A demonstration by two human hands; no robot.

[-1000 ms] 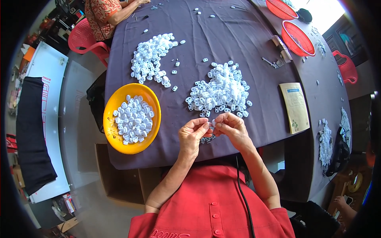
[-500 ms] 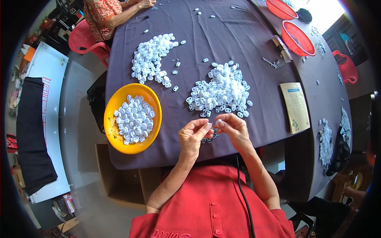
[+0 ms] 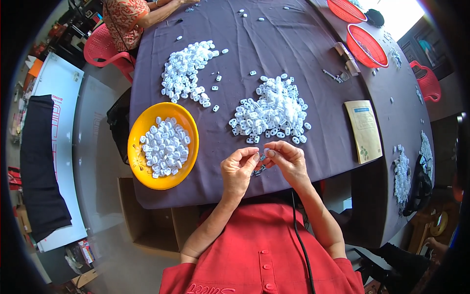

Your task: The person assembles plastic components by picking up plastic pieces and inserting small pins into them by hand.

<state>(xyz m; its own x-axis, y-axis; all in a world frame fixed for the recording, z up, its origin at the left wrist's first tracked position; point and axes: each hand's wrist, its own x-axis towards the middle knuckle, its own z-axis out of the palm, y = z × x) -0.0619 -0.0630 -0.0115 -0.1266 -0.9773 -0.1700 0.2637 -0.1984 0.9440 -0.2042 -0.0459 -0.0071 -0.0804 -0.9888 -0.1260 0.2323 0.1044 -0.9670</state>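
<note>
"Fingers (image 3: 243, 153) first: how do we have them?"

"Thumb close to forefinger on both sides. Our right hand (image 3: 292, 162) pinches a small white piece (image 3: 266, 151); whether our left hand (image 3: 235, 172) grips anything, we cannot tell."

"And around us, biggest first?"

"We sit at the counter (image 3: 328, 88), covered in dark cloth. On it, toward nine o'clock from our hands, stands the yellow bowl (image 3: 161, 183), with a mound of white pieces (image 3: 166, 147) inside."

"What lies at twelve?"

"Just beyond our fingers, the near heap (image 3: 274, 110), loose white pieces with two dark spots each. Farther off, between ten and eleven, we see the far heap (image 3: 185, 71)."

"Anything toward our right?"

"Between two and three o'clock lies a cream booklet (image 3: 363, 134), well apart from us."

"And smaller?"

"Dark bits (image 3: 260, 172) at six o'clock from our fingers, partly hidden. Smallest, our white piece, between our two hands."
</note>
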